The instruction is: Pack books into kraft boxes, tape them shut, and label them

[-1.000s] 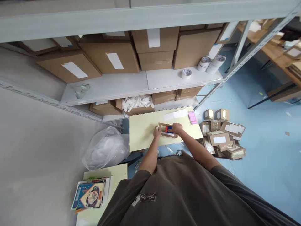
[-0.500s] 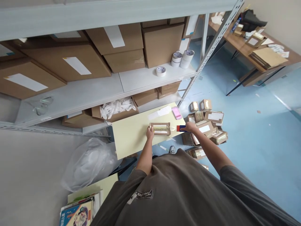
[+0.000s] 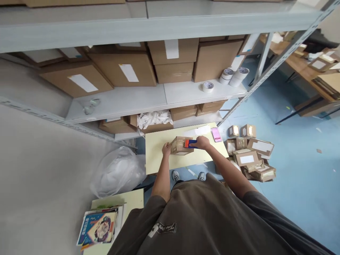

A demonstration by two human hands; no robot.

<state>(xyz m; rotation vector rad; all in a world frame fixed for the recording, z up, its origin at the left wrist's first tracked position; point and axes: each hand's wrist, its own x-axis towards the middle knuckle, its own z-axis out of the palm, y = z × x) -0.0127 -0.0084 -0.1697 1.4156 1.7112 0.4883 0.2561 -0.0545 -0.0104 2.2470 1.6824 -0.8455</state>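
Head view: the right hand (image 3: 203, 142) has its grip closed around one red-and-blue tool (image 3: 191, 143), which has shifted from beyond the 3 o'clock end of one carton (image 3: 177, 145) to over it. The carton, mid-bench (image 3: 155, 161), is also turned; work appears to pass to another face. The left hand (image 3: 166, 148) is at its 9 o'clock end; whether that grip clamps cannot be told. Count: one pink object (image 3: 216, 134) toward 2 o'clock; one lone tape roll (image 3: 208, 90) at 1 o'clock; two roll stacks (image 3: 238, 78) beyond.

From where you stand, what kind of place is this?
Probably a storeroom or packing room: a metal shelf holds cardboard boxes and tape rolls, and smaller boxes are piled on the blue floor.
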